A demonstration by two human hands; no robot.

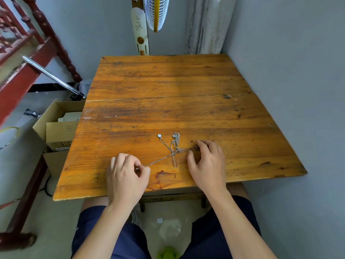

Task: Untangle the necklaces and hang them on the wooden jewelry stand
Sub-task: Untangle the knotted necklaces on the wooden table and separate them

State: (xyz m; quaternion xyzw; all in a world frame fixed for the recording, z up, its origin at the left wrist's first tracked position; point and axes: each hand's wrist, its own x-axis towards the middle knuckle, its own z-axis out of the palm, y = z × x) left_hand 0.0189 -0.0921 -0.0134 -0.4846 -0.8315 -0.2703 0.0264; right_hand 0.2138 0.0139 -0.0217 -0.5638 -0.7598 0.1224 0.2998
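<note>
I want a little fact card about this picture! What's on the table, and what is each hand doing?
Table: worn wood
Necklaces: thin silver chains knotted together, near the front edge
Pendant: small, round, white, lying up and left of the knot
Left hand: pinches a chain pulled straight from the knot
Right hand: fingers curled on the tangle's right end
Jewelry stand: not in view
Beside table: open cardboard box, left side

Worn orange wood bench (168, 81), scratched. Open cardboard boxes (59, 128) on floor at left, chrome tube (54, 77) above them. White fan (156, 12) & pale curtain (205, 25) at back.
</note>
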